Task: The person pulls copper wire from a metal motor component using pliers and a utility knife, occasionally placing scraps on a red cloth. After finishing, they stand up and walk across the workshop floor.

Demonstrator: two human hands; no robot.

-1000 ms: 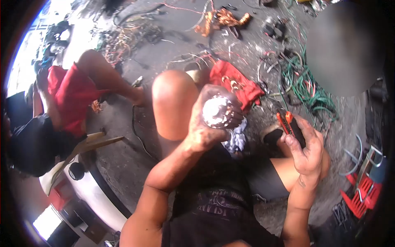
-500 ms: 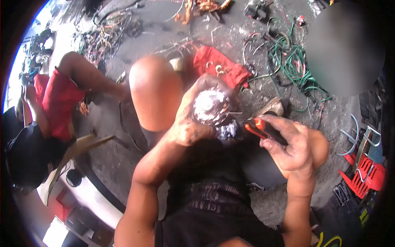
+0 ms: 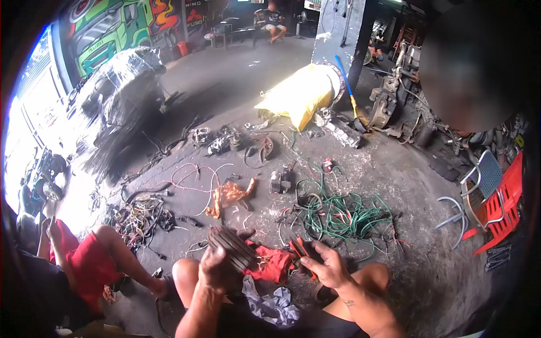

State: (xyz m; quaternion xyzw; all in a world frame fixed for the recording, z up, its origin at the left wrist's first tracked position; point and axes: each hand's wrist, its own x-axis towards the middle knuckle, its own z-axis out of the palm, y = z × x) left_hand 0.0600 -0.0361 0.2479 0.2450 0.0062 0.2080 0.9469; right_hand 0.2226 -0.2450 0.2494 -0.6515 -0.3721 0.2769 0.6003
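Note:
My left hand (image 3: 213,267) is closed around a dark, ribbed metal cylinder (image 3: 231,248), held tilted above my knees. My right hand (image 3: 329,265) grips an orange-and-black hand tool (image 3: 300,248); its exact kind is hard to make out. The tool and the cylinder are apart. Between and beyond the hands, a red cloth (image 3: 273,263) lies on the floor with small pieces on it. A crumpled pale grey rag (image 3: 273,307) sits nearer my body, between my legs.
Green wires (image 3: 349,217) lie tangled ahead, and a dark wire bundle (image 3: 143,217) to the left. Orange-brown scrap (image 3: 231,196) and metal parts (image 3: 225,139) are on the floor. A seated person in red shorts (image 3: 96,253) is at left; red plastic chairs (image 3: 501,217) stand at right.
My view has tipped up from my lap to the wider workshop. The cylinder now shows its ribbed side instead of its shiny end. Both hands keep their holds.

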